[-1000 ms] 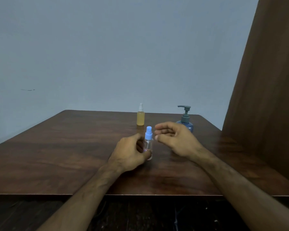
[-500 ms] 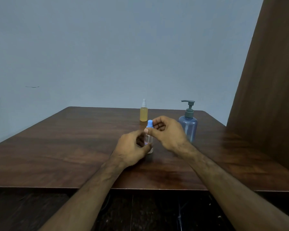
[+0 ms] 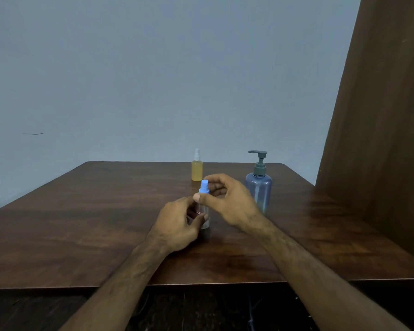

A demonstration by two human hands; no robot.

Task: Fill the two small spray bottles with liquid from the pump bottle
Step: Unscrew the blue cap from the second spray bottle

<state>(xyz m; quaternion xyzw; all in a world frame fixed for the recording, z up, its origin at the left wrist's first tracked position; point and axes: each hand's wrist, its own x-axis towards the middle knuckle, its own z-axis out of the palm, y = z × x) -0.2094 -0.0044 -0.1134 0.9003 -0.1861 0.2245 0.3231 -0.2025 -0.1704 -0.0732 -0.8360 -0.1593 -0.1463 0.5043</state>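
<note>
Both hands grasp the clear spray bottle (image 3: 204, 216): left hand (image 3: 177, 225) round its body, right hand (image 3: 227, 201) pinching its blue cap (image 3: 204, 187).

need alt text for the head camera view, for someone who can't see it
A person's left hand holds a small clear spray bottle upright on a dark wooden table while the right hand pinches its blue cap. Behind stand a yellow spray bottle and, to its right, a blue pump bottle.

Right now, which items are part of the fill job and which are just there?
In the job: clear spray bottle, yellow spray bottle, pump bottle, left hand, right hand.
Just there: table, brown panel.
</note>
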